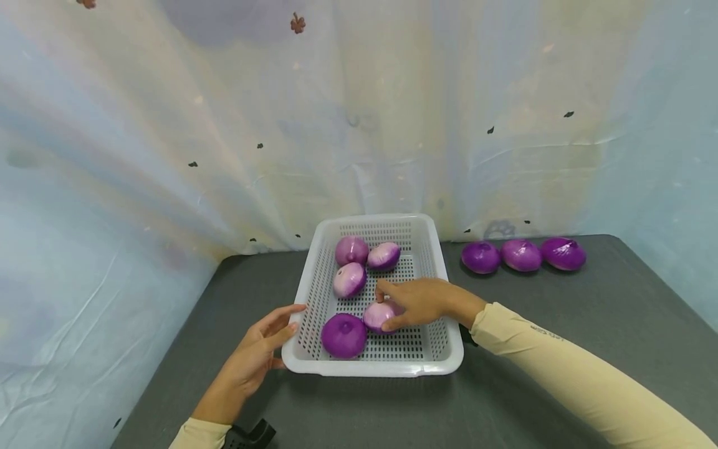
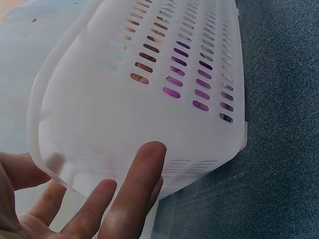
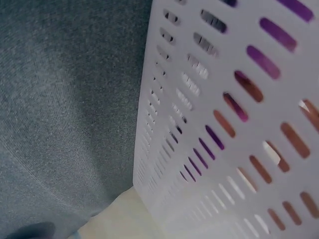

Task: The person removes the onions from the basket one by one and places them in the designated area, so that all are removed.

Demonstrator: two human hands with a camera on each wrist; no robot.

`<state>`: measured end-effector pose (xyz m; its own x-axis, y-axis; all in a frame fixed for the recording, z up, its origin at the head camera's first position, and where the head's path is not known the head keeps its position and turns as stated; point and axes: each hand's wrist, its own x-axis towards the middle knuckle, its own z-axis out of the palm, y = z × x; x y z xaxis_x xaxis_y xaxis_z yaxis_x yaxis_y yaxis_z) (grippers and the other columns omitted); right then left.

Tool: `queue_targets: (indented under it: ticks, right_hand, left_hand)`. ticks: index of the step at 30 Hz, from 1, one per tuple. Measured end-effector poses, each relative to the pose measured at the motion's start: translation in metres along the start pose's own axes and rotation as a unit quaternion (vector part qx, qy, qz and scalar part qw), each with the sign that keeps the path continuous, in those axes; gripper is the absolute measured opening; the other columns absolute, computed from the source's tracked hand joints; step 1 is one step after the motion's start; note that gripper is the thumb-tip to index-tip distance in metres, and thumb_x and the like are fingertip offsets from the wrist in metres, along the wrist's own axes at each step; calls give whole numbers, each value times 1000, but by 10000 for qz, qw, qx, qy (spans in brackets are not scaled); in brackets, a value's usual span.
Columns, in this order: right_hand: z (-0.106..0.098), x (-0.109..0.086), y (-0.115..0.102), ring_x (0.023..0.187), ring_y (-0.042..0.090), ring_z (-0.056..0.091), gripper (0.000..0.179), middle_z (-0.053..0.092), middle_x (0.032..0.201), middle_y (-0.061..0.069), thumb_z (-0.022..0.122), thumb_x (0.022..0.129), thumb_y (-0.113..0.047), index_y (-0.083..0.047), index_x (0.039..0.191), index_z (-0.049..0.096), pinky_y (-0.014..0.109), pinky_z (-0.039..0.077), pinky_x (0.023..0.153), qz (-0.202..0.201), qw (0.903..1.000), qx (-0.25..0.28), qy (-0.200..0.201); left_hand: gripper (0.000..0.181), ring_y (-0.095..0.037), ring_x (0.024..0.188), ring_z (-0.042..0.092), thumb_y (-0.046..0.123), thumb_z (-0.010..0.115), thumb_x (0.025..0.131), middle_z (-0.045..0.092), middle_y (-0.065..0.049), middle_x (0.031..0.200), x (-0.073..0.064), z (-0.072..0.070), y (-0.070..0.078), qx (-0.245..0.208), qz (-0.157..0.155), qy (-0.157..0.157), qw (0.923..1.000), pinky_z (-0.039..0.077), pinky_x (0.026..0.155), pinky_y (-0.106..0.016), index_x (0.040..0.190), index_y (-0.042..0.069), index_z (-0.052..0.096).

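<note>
A white plastic basket (image 1: 373,369) with slotted walls stands on the table. My left hand (image 1: 255,352) holds its left rim, and the left wrist view shows fingers (image 2: 134,194) spread along the outer wall. Inside the basket, my right hand (image 1: 421,302) grips a pale purple onion (image 1: 377,317) from above, fingertips around its sides. Left of that sits a darker purple onion (image 1: 344,337). Farther back in the basket are several more, among them a purple onion (image 1: 351,250) and a half-white onion (image 1: 384,255). In the right wrist view, the basket wall (image 3: 199,149) mostly hides the hand.
On the table's back right, a dark purple onion (image 1: 480,257), a lighter onion (image 1: 521,255) and another dark onion (image 1: 563,254) lie in a row. The dark grey table (image 1: 561,324) ends at a patterned curtain (image 1: 364,112) behind the basket.
</note>
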<state>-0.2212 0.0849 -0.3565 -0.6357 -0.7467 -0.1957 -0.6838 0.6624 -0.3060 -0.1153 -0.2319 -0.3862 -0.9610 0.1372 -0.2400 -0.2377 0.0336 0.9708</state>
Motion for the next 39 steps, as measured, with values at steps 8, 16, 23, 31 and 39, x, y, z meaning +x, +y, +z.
queue_targets:
  ticks: [8,16,23,31,39]
  right_hand:
    - [0,-1,-2,103,11,63,78,60,133,-6,76,79,-58,-31,144,42,34,52,88,42,9997,28,-245]
    - [2,1,-2,126,13,53,82,52,145,-9,80,74,-55,-29,145,46,38,45,104,-132,9990,-333,-277]
    - [2,2,-1,125,17,47,82,56,138,-5,88,68,-50,-23,138,54,39,43,106,-381,9978,-535,-53]
    - [3,2,-2,131,19,44,93,54,141,-3,89,65,-52,-23,144,52,40,40,112,-495,9947,-895,-84]
    - [1,-1,-3,126,18,49,81,57,136,-3,86,68,-52,-21,137,56,40,43,108,-476,9970,-436,433]
  left_hand:
    - [48,-20,107,63,28,61,100,43,-11,153,-2,0,1,-31,2,-23,10000,59,73,-43,144,16,49]
    - [47,-20,109,63,27,62,99,42,-10,154,-2,1,1,-5,-13,8,10000,59,73,-43,144,16,50]
    - [47,-22,109,62,27,61,100,42,-11,153,-1,1,0,-16,7,33,10000,59,74,-45,143,16,50]
    - [47,-22,109,62,28,61,99,43,-11,152,-2,1,0,-18,-16,66,10000,59,74,-45,143,16,50]
    - [47,-23,110,62,27,61,100,42,-12,153,-2,2,1,-24,10,7,10000,59,75,-45,144,15,49]
